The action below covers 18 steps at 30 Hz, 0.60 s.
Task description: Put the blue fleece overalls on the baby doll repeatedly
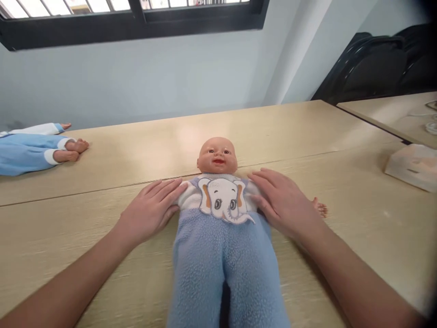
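— What lies on the far left of the surface point(102, 209)?

— A second doll point(37, 148), only its lower half in view, in light blue trousers with white cuffs and bare feet, well apart from the middle.

— And on the right?

— A pale, boxy object point(413, 166), blurred. Behind it runs another wooden tabletop point(385, 114), and past that a black chair point(378, 64).

— Above?

— A grey-blue wall point(153, 77) with a black-framed window point(133, 18) along the top.
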Available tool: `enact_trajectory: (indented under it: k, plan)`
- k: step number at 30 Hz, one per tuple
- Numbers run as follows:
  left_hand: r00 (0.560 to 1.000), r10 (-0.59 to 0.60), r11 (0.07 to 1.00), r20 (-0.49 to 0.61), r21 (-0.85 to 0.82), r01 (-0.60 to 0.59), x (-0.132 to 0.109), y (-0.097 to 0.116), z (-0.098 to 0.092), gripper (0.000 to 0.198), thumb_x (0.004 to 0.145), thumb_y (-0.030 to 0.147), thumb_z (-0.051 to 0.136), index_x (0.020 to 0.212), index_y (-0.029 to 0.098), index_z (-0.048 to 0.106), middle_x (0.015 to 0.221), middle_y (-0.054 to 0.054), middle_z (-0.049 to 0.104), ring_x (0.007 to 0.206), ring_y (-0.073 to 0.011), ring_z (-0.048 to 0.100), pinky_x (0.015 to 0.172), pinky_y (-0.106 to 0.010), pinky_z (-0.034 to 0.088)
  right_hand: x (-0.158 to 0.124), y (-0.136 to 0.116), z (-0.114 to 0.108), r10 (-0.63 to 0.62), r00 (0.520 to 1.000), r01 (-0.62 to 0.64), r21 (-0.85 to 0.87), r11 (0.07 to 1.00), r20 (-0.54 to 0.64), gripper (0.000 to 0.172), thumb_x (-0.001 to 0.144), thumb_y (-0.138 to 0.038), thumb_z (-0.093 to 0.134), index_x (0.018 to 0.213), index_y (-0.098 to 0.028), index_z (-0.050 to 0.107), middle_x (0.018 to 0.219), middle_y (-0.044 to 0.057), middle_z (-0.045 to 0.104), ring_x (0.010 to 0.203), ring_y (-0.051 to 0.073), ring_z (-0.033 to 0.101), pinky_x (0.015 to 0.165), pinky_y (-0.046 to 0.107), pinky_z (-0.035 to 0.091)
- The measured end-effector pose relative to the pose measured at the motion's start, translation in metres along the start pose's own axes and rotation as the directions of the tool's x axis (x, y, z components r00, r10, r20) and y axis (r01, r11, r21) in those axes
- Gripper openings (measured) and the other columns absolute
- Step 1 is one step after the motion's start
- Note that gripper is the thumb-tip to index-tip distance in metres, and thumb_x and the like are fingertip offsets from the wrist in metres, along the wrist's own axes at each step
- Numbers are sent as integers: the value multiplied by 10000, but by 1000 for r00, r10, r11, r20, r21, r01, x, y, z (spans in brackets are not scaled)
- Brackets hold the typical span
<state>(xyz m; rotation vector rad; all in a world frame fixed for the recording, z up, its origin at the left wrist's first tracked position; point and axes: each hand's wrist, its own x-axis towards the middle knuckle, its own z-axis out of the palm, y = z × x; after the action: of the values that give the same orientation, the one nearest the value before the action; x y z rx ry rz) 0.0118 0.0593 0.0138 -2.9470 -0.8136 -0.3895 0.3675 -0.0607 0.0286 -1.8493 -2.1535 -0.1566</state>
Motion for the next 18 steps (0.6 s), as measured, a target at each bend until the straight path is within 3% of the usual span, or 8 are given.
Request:
enact_trajectory:
  k: [5, 8, 10, 13, 16, 18]
  plan:
    - [971, -185, 973, 154, -110, 203, -5, -14, 1, 503, 1087, 408, 325, 1549, 265, 466, 1480, -73, 629, 1305, -287, 617, 1078, -506, 495, -2, 9, 7, 114, 988, -105, -89, 991, 107, 533, 1082, -425, 287, 1442, -154, 571, 1295, 149, 703, 1200, 322, 631, 1117, 541, 423]
    - [957, -232, 946, 173, -188, 263, -14, -27, -6, 526, 1090, 452, 278, 1524, 253, 498, 1506, -72, 608, 1343, -279, 588, 1121, -489, 457, -5, 24, 4, 192, 974, -181, -99, 979, 121, 573, 1082, -413, 229, 1421, -121, 587, 1273, 172, 714, 1179, 336, 642, 1079, 545, 441]
    - [954, -236, 944, 184, -189, 270, -22, -37, -17, 570, 1036, 540, 416, 1507, 234, 516, 1525, -94, 586, 1364, -309, 565, 1135, -484, 433, -6, 34, -4, 203, 968, -199, -41, 979, 150, 587, 1072, -448, 251, 1396, -110, 606, 1280, 186, 710, 1172, 347, 646, 1019, 518, 482]
    - [920, -225, 932, 320, -205, 299, -33, -49, -37, 665, 838, 592, 695, 1392, 233, 616, 1366, -117, 688, 1188, -331, 652, 979, -421, 505, -9, 48, -21, 256, 941, -281, 92, 955, 221, 613, 1027, -568, 377, 1380, -132, 623, 1223, 186, 733, 1068, 344, 687, 887, 467, 542]
    - [881, -228, 905, 415, -244, 349, -36, -51, -53, 494, 795, 499, 722, 1222, 251, 707, 1122, -83, 758, 956, -281, 693, 804, -345, 507, -13, 55, -34, 283, 920, -343, 207, 916, 273, 685, 899, -648, 580, 1378, -161, 629, 1161, 171, 753, 965, 335, 710, 804, 443, 564]
    - [881, -225, 899, 416, -261, 352, -34, -47, -57, 461, 804, 440, 694, 1230, 262, 702, 1089, -64, 760, 901, -261, 690, 764, -327, 492, -13, 55, -37, 213, 931, -290, 243, 926, 298, 691, 806, -626, 682, 1335, -182, 662, 1187, 162, 751, 986, 347, 709, 841, 459, 564]
